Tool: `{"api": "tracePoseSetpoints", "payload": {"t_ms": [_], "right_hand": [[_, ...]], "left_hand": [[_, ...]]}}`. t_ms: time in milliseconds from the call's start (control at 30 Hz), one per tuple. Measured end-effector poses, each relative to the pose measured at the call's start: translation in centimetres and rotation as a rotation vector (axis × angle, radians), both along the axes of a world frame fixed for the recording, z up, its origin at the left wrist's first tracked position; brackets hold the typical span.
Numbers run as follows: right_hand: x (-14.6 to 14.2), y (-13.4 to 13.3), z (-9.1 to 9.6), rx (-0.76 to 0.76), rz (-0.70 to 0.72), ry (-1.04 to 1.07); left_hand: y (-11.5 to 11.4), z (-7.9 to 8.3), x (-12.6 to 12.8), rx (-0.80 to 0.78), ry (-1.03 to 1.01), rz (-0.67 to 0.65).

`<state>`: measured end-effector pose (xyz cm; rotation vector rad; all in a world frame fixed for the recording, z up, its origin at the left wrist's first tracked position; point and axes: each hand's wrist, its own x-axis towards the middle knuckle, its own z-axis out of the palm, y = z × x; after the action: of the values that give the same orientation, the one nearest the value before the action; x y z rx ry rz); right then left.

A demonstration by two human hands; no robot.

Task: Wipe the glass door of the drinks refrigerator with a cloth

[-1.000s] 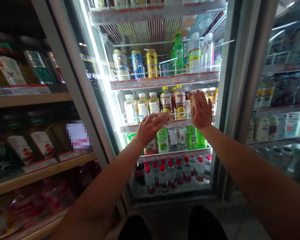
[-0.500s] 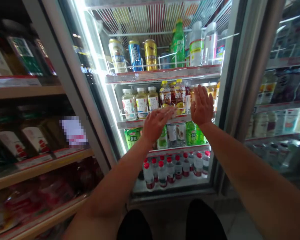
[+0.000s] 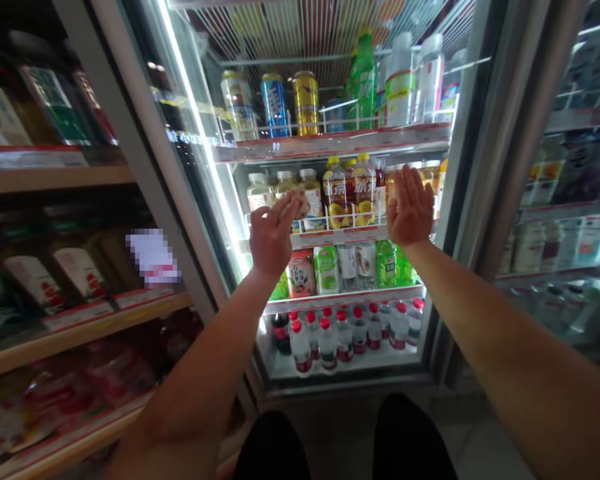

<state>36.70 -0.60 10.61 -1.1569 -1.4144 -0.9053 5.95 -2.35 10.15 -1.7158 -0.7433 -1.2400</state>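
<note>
My left hand [image 3: 271,241] is in front of the fridge's middle shelf, by the white-capped bottles [image 3: 310,193]. Its fingers press on a small pale crumpled piece, seemingly a cloth [image 3: 300,202], which is partly hidden. Farther right, my right hand [image 3: 410,208] is raised with fingers stretched and palm forward, holding nothing. It appears to lie flat on the fridge's glass front, covering part of the row of orange drinks. Between the two hands stand brown iced tea bottles [image 3: 337,193] with yellow caps.
Cans [image 3: 307,103] and a green bottle [image 3: 364,80] stand on the upper shelf. Red-capped water bottles [image 3: 327,343] line the fridge floor. A metal door frame [image 3: 510,140] borders the right side. Wooden shelves [image 3: 95,320] with bottles run along the left.
My left hand has moved left with the pale piece, from below the iced tea bottles to the white-capped bottles. My right hand stays nearly in place; the view has shifted slightly.
</note>
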Motion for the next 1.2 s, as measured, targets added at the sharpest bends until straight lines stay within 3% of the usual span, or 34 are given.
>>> {"api": "tracePoseSetpoints", "payload": {"t_ms": [133,200,400,467,567,633,800,900,1033,1200], "right_hand": [[0.0,0.1,-0.1,0.008,-0.001,-0.003],[0.0,0.1,-0.1,0.007,-0.001,-0.004],[0.1,0.2,-0.2,0.017,-0.010,-0.005],[0.1,0.2,-0.2,0.021,-0.020,-0.010],[0.1,0.1,-0.2,0.015,-0.021,-0.005],[0.0,0.0,-0.1,0.015,-0.021,-0.001],[-0.1,-0.1,0.0,0.005,-0.028,-0.007],[0.0,-0.1,0.0,-0.011,-0.019,-0.006],[0.1,0.1,-0.1,-0.012,-0.017,-0.005],[0.1,0.2,-0.2,0.005,-0.005,-0.007]], "left_hand": [[-0.5,-2.0,-1.1,-0.004,0.214,0.008],[-0.8,-2.2,-2.0,-0.004,0.322,0.022],[-0.6,1.3,-5.2,-0.018,-0.079,0.075],[-0.7,0.4,-5.3,0.000,-0.031,0.068],[-1.3,-2.2,-5.3,0.005,0.242,0.067],[-1.5,-3.0,-5.8,-0.015,0.330,0.072],[-0.9,-1.2,-8.2,0.026,0.035,0.111],[-0.8,-2.2,-8.5,0.014,-0.035,0.129],[-1.3,-4.6,-9.0,-0.045,0.109,0.148],[-1.1,-3.0,-11.6,-0.029,-0.091,0.217]]}}
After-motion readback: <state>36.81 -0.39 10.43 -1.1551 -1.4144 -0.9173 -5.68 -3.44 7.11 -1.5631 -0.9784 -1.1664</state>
